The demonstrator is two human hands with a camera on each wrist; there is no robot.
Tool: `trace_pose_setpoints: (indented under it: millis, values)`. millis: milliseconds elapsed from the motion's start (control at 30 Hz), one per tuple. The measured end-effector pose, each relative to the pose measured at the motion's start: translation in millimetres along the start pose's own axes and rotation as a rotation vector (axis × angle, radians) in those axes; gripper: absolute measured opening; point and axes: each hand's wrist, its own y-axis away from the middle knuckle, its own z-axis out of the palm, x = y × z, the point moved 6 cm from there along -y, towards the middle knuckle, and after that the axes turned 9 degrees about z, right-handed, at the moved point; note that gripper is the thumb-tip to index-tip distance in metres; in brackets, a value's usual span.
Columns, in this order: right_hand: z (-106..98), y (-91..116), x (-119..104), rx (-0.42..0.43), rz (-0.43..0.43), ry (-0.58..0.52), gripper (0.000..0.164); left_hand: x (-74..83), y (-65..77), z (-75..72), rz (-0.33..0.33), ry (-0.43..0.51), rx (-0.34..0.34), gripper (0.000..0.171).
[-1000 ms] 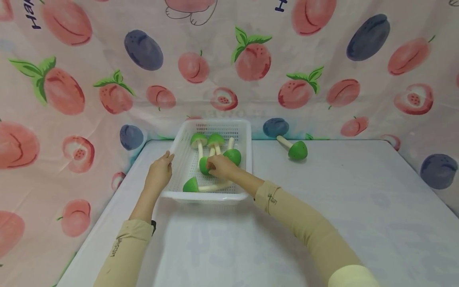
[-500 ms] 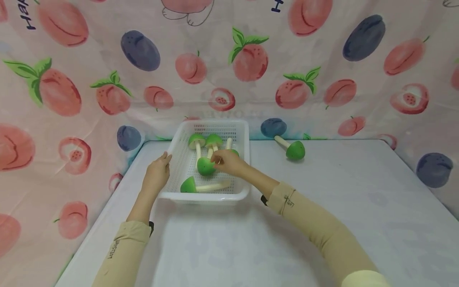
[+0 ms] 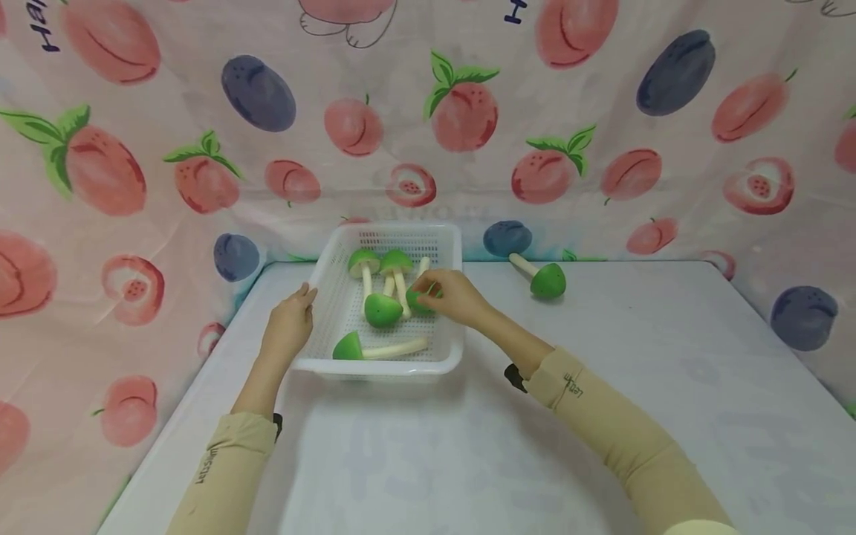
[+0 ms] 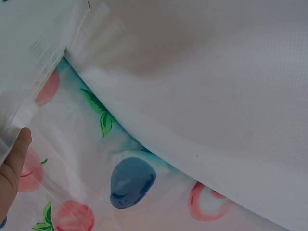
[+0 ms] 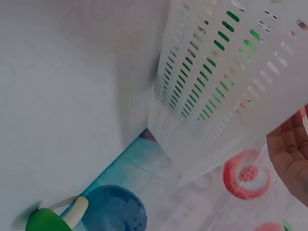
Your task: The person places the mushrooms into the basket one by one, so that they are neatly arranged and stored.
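Note:
A white perforated basket (image 3: 377, 366) holds several toy mushrooms with green caps and pale stems. My left hand (image 3: 287, 325) grips its left rim; in the left wrist view one finger (image 4: 18, 153) lies along the outer wall. Over the basket's right side is my right hand (image 3: 455, 296), its thumb and fingers curled at the green cap of a mushroom (image 3: 413, 301), which they partly cover. Left of it lies another mushroom (image 3: 383, 310), with two at the back (image 3: 364, 261) and one lying crosswise in front (image 3: 349, 347). In the right wrist view my right hand (image 5: 291, 156) is partly behind the basket wall.
One more green-capped mushroom (image 3: 548, 281) lies on the white table (image 3: 535, 446), right of the basket near the back edge. A fruit-printed cloth (image 3: 414, 89) hangs behind the table and along its left side.
My right hand has moved right, from the middle mushroom to the one at the basket's right side, uncovering the middle cap. The left hand has stayed at the rim.

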Motion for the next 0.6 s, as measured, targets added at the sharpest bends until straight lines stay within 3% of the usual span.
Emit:
trace_pose_setpoints:
  millis: [267, 467, 600]
  values:
    - [-23, 14, 0, 0.001, 0.023, -0.028, 0.021, 3.7, 0.2, -1.9, 0.013, -0.003, 0.002, 0.034]
    - [-45, 28, 10, 0.054, 0.048, -0.020, 0.025, 6.4, -0.7, 0.2, 0.022, 0.012, -0.004, 0.035]
    - [-54, 33, 24, 0.079, 0.087, -0.110, 0.025, 5.1, -0.4, -1.0, 0.011, 0.006, -0.004, 0.035]
